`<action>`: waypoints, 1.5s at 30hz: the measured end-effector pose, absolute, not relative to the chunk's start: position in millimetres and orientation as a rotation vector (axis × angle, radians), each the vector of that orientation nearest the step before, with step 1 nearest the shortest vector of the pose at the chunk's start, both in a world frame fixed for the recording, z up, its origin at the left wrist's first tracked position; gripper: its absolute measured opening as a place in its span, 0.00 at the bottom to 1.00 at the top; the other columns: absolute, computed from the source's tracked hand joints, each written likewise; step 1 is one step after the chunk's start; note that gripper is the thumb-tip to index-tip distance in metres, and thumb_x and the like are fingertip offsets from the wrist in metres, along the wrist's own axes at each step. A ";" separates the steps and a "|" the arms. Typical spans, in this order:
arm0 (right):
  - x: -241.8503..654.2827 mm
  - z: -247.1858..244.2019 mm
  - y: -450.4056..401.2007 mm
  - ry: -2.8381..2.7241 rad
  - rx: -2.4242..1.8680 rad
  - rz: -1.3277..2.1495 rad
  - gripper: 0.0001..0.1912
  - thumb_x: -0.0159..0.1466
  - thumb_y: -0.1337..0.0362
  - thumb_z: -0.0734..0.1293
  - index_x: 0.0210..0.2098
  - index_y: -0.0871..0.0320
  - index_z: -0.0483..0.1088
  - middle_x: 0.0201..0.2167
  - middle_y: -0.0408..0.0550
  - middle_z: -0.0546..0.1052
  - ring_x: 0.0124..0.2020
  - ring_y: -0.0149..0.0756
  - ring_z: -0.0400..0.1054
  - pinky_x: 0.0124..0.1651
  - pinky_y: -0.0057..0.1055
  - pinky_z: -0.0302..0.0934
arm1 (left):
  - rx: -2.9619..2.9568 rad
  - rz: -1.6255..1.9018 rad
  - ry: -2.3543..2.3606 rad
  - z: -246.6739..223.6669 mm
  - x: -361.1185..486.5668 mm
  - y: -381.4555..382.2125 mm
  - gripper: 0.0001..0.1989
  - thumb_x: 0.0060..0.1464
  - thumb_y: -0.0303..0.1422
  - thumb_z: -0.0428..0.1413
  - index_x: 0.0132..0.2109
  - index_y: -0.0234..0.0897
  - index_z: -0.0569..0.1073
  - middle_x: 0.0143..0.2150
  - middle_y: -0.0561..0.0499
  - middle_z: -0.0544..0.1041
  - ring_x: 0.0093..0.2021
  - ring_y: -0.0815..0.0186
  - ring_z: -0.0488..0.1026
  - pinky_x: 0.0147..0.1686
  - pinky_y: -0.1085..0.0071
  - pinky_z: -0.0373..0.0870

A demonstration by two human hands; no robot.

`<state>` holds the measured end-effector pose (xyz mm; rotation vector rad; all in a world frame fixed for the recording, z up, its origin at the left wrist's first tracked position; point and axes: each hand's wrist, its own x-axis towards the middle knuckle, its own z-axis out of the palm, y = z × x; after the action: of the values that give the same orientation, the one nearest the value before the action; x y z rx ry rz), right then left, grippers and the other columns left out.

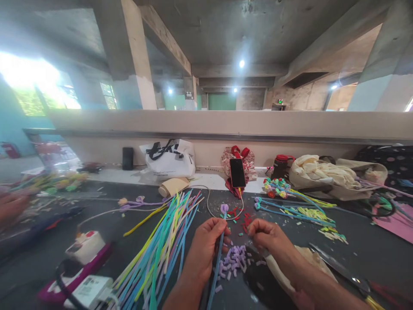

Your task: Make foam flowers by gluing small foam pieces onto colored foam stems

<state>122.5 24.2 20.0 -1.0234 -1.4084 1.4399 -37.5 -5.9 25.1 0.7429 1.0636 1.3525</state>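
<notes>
A long blue fuzzy stem (215, 275) with a small purple flower-like head (224, 208) at its top stands in my left hand (206, 241), pinched between thumb and fingers just under the head. To the right, my right hand (266, 234) has its thumb and fingertips pressed together; whatever is between them is too small to make out. A pile of short purple pieces (235, 258) lies on the dark table (174, 297) between and below the hands. Red pieces (247, 219) are scattered just beyond my right fingertips.
Many colored stems (164, 241) lie left. Behind stand a phone (238, 172), a white bag (169, 159) and a dark bottle (280, 165). Finished-looking stems (290, 211) and scissors (342, 269) lie right. A power strip (77, 275) sits front left; another person's hand (11, 206) shows far left.
</notes>
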 end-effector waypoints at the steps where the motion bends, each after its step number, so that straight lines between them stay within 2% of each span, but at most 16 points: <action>1: 124.7 20.2 23.0 -1.434 -1.026 1.436 0.07 0.42 0.73 0.58 0.18 0.58 0.65 0.10 0.34 0.59 0.14 0.24 0.49 0.18 0.23 0.43 | 0.754 1.347 1.065 25.1 -37.2 -5.9 0.10 0.41 0.37 0.57 0.26 0.34 0.67 0.20 0.57 0.69 0.16 0.77 0.63 0.15 0.81 0.58; 7: 136.2 23.0 20.8 -1.546 -1.069 1.355 0.09 0.39 0.74 0.54 0.16 0.57 0.63 0.10 0.34 0.55 0.15 0.25 0.46 0.19 0.24 0.40 | 0.795 1.324 1.098 22.8 -36.2 -5.3 0.10 0.41 0.37 0.57 0.25 0.35 0.66 0.20 0.58 0.68 0.15 0.78 0.61 0.14 0.82 0.55; 13: 150.0 28.9 23.2 -1.670 -1.052 1.307 0.09 0.38 0.74 0.55 0.14 0.58 0.64 0.16 0.38 0.62 0.20 0.27 0.52 0.22 0.23 0.45 | 0.827 1.276 1.093 16.3 -34.9 -3.0 0.10 0.42 0.37 0.57 0.25 0.35 0.66 0.20 0.57 0.68 0.16 0.78 0.61 0.14 0.82 0.55; 19: 155.3 28.5 23.3 -1.714 -1.086 1.315 0.09 0.40 0.72 0.55 0.17 0.58 0.64 0.13 0.36 0.58 0.17 0.26 0.49 0.21 0.23 0.44 | 0.866 1.261 1.085 12.8 -33.1 -2.3 0.11 0.44 0.38 0.55 0.25 0.35 0.65 0.18 0.58 0.67 0.15 0.78 0.59 0.13 0.82 0.52; 29: 155.5 35.3 12.1 -1.766 -1.134 1.309 0.09 0.41 0.72 0.55 0.18 0.58 0.64 0.13 0.35 0.58 0.17 0.25 0.50 0.20 0.22 0.45 | 0.827 1.329 1.091 17.7 -40.8 0.1 0.10 0.43 0.37 0.56 0.26 0.35 0.66 0.20 0.58 0.68 0.15 0.79 0.60 0.14 0.83 0.54; 35: 153.2 31.2 -2.5 -1.978 -1.098 1.040 0.14 0.45 0.75 0.56 0.20 0.58 0.71 0.21 0.40 0.69 0.26 0.29 0.62 0.31 0.24 0.54 | 0.802 1.326 1.107 14.0 -37.0 2.8 0.12 0.39 0.38 0.58 0.26 0.35 0.66 0.19 0.58 0.68 0.14 0.78 0.59 0.13 0.82 0.52; 45: 144.5 38.5 -25.9 -2.084 -1.039 0.868 0.17 0.44 0.78 0.56 0.22 0.59 0.74 0.22 0.42 0.70 0.27 0.28 0.65 0.30 0.21 0.55 | 0.827 1.331 1.086 13.3 -34.2 2.0 0.12 0.37 0.38 0.59 0.24 0.35 0.65 0.17 0.59 0.68 0.13 0.79 0.59 0.12 0.82 0.52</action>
<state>144.5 -25.9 38.5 -1.0389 -2.0838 0.8680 -34.2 2.0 13.3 0.8265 1.0857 1.3312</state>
